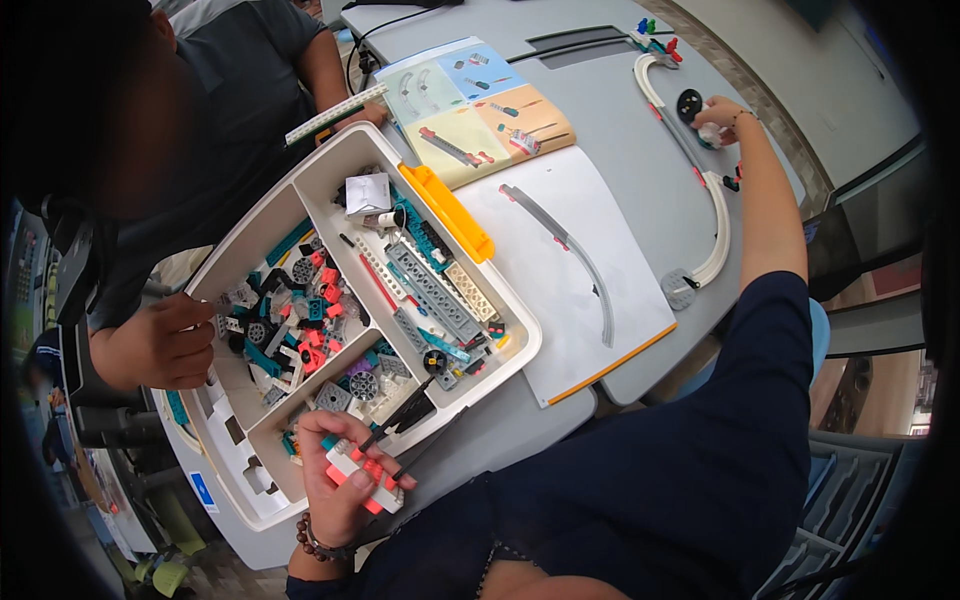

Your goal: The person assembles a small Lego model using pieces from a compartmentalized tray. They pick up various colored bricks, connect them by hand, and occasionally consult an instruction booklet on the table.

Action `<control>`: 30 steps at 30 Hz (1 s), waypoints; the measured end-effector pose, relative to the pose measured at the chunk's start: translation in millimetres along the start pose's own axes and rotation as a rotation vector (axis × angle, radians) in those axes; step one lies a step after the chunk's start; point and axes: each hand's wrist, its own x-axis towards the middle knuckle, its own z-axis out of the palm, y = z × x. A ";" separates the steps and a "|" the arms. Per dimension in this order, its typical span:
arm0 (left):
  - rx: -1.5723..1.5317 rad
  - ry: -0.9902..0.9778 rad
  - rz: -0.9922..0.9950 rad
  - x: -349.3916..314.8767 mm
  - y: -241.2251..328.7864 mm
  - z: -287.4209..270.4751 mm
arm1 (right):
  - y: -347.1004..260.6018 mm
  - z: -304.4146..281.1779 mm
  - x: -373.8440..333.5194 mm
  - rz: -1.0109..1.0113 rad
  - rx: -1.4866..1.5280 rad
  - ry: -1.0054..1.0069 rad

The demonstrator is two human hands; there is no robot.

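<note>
My left hand is closed around a small white and coral building-brick assembly, from which thin black rods stick out. It is held just off the near corner of a divided white tray. Far to the right, my right arm is stretched out over the table. The fingers of my right hand are bent onto a small whitish piece beside a black disc; the hand partly hides that piece. Close by runs a curved track of white and grey pieces, with a grey round plate at its near end.
An open instruction booklet lies between tray and track. The tray holds loose bricks, grey beams and a yellow piece on its rim. Across the tray, another person's hand hangs over its left side. Small coloured figures stand at the far end.
</note>
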 end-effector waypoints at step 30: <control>-0.013 -0.053 -0.077 -2.5 5.9 -4.2 | 158.3 -12.5 31.7 0.301 0.254 0.185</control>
